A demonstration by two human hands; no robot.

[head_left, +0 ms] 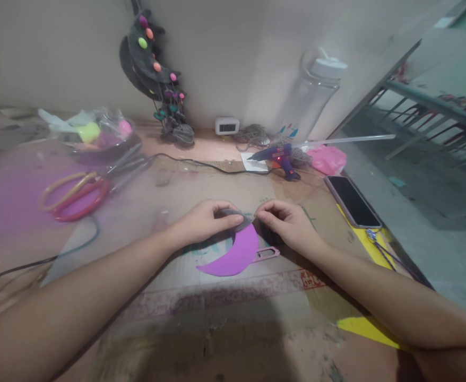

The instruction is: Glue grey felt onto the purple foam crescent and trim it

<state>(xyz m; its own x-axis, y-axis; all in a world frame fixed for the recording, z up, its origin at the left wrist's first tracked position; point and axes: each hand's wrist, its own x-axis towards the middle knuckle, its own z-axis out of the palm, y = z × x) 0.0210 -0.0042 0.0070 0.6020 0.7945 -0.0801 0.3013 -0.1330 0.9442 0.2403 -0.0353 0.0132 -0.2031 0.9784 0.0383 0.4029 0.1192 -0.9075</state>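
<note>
A purple crescent-shaped cutout (236,254) lies on a sheet of cardboard (201,297) in the middle of the view. My left hand (203,220) is closed over its upper tip, pressing a grey twine strand (236,215) against the edge. My right hand (286,223) pinches the same strand just to the right of the tip. A small pink cutter (267,254) lies flat beside the crescent, under my right wrist.
A blue glue gun (278,156) with its black cord (193,164) stands behind the hands. A phone (352,201) lies at right, scissors (77,193) at left, a clear bottle (312,98) and a black decorated crescent (145,58) against the wall.
</note>
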